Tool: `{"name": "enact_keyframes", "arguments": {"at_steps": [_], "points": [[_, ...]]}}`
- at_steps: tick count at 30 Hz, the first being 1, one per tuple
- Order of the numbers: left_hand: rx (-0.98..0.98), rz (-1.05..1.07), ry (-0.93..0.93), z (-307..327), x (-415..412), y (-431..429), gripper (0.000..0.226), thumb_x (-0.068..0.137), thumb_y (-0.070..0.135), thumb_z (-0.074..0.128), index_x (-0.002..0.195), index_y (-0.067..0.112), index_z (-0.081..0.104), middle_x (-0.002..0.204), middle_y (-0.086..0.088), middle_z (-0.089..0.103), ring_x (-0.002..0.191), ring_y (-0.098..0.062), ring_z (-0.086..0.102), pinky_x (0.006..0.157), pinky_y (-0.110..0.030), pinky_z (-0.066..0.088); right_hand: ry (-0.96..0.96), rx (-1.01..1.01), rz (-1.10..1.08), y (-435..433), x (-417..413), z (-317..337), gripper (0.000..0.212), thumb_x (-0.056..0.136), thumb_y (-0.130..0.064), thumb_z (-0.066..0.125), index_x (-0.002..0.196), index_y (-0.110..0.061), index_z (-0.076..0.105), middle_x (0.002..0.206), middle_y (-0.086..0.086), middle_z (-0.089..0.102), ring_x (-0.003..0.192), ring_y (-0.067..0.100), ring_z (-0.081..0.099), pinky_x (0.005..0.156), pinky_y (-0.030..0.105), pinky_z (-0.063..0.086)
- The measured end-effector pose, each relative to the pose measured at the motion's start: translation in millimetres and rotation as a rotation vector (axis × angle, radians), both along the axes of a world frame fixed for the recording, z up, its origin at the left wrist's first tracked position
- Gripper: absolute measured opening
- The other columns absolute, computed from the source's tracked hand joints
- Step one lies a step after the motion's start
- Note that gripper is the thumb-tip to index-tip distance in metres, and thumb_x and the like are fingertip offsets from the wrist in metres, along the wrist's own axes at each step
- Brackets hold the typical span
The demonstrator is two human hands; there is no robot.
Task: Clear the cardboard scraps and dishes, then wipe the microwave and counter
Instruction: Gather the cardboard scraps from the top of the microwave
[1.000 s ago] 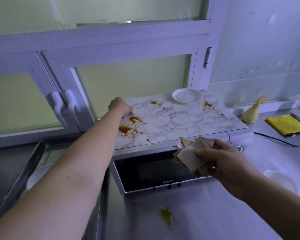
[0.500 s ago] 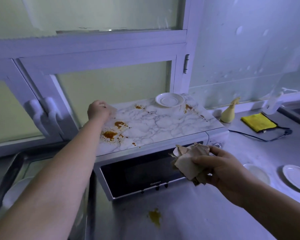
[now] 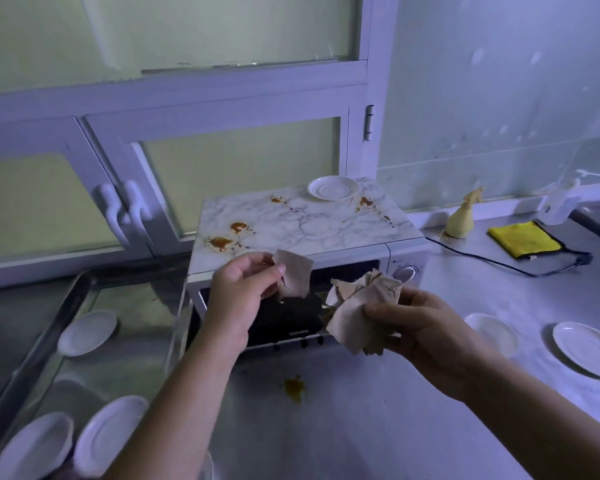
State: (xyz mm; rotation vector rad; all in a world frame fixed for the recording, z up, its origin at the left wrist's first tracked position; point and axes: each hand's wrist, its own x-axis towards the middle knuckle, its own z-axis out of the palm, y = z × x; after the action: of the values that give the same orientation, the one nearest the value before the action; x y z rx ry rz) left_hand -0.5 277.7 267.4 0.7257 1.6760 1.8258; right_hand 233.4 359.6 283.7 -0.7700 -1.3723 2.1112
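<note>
- The left hand (image 3: 239,296) pinches one flat beige cardboard scrap (image 3: 293,277) between thumb and fingers, in front of the white microwave with a marble-pattern top (image 3: 302,223).
- The right hand (image 3: 426,327) grips a crumpled bundle of beige cardboard scraps (image 3: 361,306), with the fingers curled around it.
- The bundle looks loose. A piece may slip out when the single scrap is added.
- A fallen piece could land in the orange sauce stain (image 3: 293,388) on the grey steel counter (image 3: 378,438) and smear it.
</note>
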Motion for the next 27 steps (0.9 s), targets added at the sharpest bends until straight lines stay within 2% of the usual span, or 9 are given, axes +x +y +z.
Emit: {"name": "enact_keyframes", "arguments": {"at_steps": [3, 6, 9, 14, 22, 27], "points": [[-0.066, -0.108, -0.069, -9, 52, -22, 0.014, 0.075, 0.011, 0.080, 0.087, 0.016, 0.077, 0.087, -0.009, 0.077, 0.076, -0.018, 0.071, 0.070, -0.028, 0.054, 0.026, 0.135, 0.070, -8, 24, -2, 0.033, 0.074, 0.001, 0.072, 0.106, 0.004, 0.070, 0.098, 0.025, 0.072, 0.079, 0.029, 0.069, 0.062, 0.035, 0.057], [-0.158, -0.170, -0.058, -17, 95, -36, 0.013, 0.078, 0.012, 0.079, 0.089, 0.019, 0.079, 0.092, -0.010, 0.077, 0.082, -0.019, 0.071, 0.070, -0.026, 0.052, -0.007, 0.297, 0.123, -13, 48, -10, 0.020, 0.080, 0.011, 0.071, 0.098, 0.002, 0.071, 0.085, 0.019, 0.073, 0.068, 0.022, 0.067, 0.058, 0.031, 0.053], [-0.183, -0.157, -0.086, -23, 133, -45, 0.015, 0.082, 0.007, 0.075, 0.085, 0.020, 0.080, 0.090, -0.009, 0.077, 0.081, -0.017, 0.070, 0.069, -0.025, 0.053, -0.042, 0.360, 0.162, -12, 71, -25, 0.020, 0.081, 0.012, 0.071, 0.095, -0.002, 0.072, 0.079, 0.018, 0.072, 0.061, 0.022, 0.063, 0.055, 0.031, 0.051], [-0.215, -0.157, -0.128, -23, 184, -56, 0.022, 0.087, 0.005, 0.068, 0.083, 0.022, 0.080, 0.087, -0.006, 0.076, 0.077, -0.014, 0.070, 0.065, -0.021, 0.053, -0.018, 0.342, 0.163, -10, 103, -54, 0.020, 0.082, 0.012, 0.070, 0.091, -0.005, 0.073, 0.073, 0.012, 0.071, 0.059, 0.019, 0.062, 0.054, 0.029, 0.049], [-0.264, -0.275, -0.207, -34, 237, -47, 0.028, 0.091, -0.001, 0.058, 0.080, 0.018, 0.077, 0.079, -0.003, 0.073, 0.068, -0.011, 0.066, 0.061, -0.020, 0.053, -0.014, 0.308, 0.052, -7, 151, -77, 0.024, 0.078, 0.017, 0.069, 0.095, -0.001, 0.070, 0.079, 0.024, 0.070, 0.061, 0.020, 0.062, 0.056, 0.030, 0.050], [-0.310, -0.433, -0.213, -43, 264, -18, 0.030, 0.090, 0.001, 0.059, 0.077, 0.021, 0.077, 0.076, -0.002, 0.072, 0.063, -0.011, 0.066, 0.057, -0.021, 0.053, -0.031, 0.315, -0.093, -3, 195, -89, 0.030, 0.078, 0.013, 0.071, 0.090, -0.015, 0.075, 0.076, 0.009, 0.071, 0.062, 0.017, 0.061, 0.056, 0.030, 0.051]]}}
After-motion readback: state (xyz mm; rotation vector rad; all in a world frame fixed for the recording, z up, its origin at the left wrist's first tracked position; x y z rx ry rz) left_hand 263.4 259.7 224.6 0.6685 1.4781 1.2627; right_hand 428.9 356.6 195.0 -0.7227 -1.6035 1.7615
